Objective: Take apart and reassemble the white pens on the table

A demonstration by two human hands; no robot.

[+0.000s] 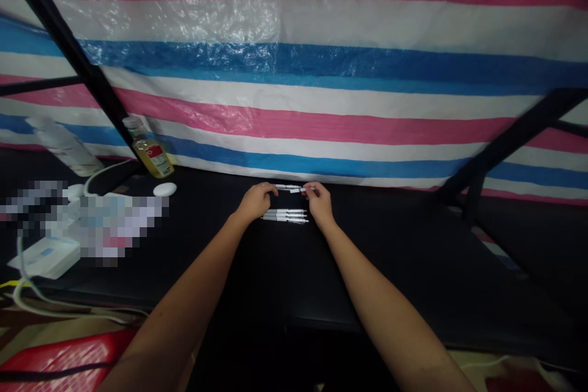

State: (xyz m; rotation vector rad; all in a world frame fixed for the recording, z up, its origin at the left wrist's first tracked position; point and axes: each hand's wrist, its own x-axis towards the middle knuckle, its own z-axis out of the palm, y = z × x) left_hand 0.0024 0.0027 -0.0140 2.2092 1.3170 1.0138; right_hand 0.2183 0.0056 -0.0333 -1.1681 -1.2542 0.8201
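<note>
Several white and grey pens [285, 215] lie side by side on the black table, their clear ends pointing right. Just beyond this row, more white pens [285, 187] stretch between my two hands; blur hides exactly how many. My left hand [256, 202] has curled fingers closed at the left end of these upper pens. On the other side, my right hand [320, 202] pinches a pen [297, 190] between thumb and fingers, its body pointing left toward my left hand.
Left on the black table [390, 257] are a bottle of yellow liquid [155, 156], a white spray can [68, 147], a white oval object [165, 189], a white box [48, 256] and cables. A striped sheet [321, 128] hangs behind. Black metal bars [496, 165] slant at both sides.
</note>
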